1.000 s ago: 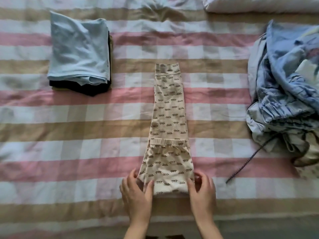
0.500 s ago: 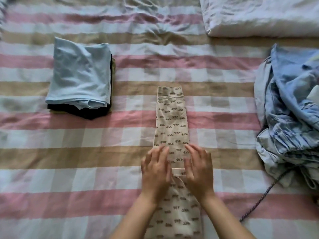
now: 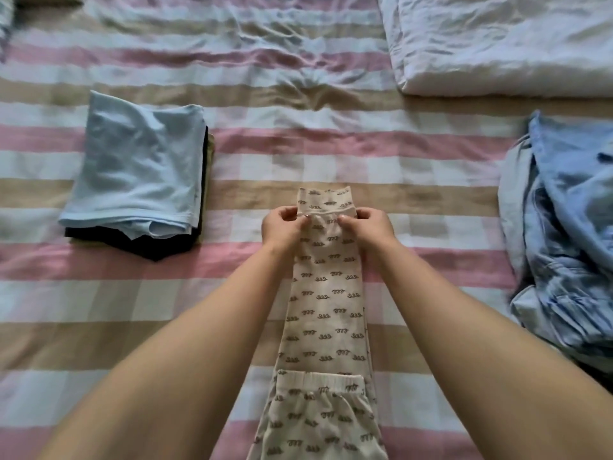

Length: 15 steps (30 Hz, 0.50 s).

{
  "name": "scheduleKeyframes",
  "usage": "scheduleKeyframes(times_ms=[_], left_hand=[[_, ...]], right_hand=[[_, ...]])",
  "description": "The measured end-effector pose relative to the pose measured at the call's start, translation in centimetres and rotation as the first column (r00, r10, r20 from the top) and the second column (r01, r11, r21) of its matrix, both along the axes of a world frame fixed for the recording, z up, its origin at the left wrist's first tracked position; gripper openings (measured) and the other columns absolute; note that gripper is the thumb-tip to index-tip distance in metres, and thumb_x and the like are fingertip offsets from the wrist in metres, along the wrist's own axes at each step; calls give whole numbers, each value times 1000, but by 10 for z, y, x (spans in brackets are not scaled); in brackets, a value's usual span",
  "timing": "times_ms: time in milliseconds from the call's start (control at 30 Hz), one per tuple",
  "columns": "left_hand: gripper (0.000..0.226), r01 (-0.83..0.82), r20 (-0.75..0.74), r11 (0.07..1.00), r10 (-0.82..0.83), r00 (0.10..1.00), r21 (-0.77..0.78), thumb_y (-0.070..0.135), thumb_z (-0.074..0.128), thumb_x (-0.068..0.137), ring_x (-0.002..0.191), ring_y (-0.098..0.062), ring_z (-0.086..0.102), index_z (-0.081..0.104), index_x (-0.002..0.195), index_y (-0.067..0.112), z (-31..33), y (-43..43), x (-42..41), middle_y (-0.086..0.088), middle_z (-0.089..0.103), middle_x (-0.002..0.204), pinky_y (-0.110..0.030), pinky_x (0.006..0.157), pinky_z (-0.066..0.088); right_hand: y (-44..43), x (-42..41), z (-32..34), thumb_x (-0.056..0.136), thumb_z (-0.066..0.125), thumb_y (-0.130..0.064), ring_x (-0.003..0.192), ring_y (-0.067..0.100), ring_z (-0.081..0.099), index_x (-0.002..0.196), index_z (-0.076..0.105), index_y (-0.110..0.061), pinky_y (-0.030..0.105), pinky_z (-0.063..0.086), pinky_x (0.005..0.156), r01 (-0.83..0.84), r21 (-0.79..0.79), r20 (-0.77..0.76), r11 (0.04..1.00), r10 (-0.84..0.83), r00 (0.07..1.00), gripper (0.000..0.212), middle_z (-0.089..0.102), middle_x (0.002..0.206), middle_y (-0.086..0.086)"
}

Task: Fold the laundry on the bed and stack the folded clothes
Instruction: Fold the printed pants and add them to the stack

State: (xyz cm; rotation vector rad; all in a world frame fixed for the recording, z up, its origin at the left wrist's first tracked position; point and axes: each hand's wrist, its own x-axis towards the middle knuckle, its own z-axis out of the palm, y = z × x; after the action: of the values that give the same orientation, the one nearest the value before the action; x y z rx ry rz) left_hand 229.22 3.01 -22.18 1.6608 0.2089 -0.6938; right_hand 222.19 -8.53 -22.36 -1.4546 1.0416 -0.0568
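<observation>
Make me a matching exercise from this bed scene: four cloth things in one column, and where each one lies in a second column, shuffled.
Things: 1 patterned pants; 2 folded stack; 3 crumpled blue pile; 4 white bedding.
Places: A top right; B left; C right edge; D centre.
Pairs: 1-D, 2-B, 3-C, 4-A.

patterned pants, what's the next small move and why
Probably lift the far end and fold it back toward the waistband: the left hand and right hand both pinch the patterned pants near the cuffs, and they lie full length on the bed.
</observation>
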Motion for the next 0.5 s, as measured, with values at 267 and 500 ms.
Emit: scheduleKeyframes(times_ms=[267, 500], left_hand=[[32, 384, 495, 920, -300, 816, -76, -2, 70, 74, 81, -11, 65, 66, 78, 30, 86, 105, -90, 10, 69, 81, -27, 80, 52], [10, 418, 714, 866, -474, 515, 273, 18, 60, 81, 84, -13, 61, 66, 73, 17, 65, 186, -196, 11, 68, 85, -34, 72, 48]], right_hand=[[72, -135, 93, 79, 71, -15, 83, 15, 57, 85, 68, -17, 23, 45, 74, -85, -393, 246, 915, 194, 950, 7, 66, 84, -2], [146, -247, 69, 84, 61, -20, 89, 11, 49, 80, 66, -26, 30, 40, 74, -119, -727, 186, 676, 362, 913, 9, 55, 94, -9]])
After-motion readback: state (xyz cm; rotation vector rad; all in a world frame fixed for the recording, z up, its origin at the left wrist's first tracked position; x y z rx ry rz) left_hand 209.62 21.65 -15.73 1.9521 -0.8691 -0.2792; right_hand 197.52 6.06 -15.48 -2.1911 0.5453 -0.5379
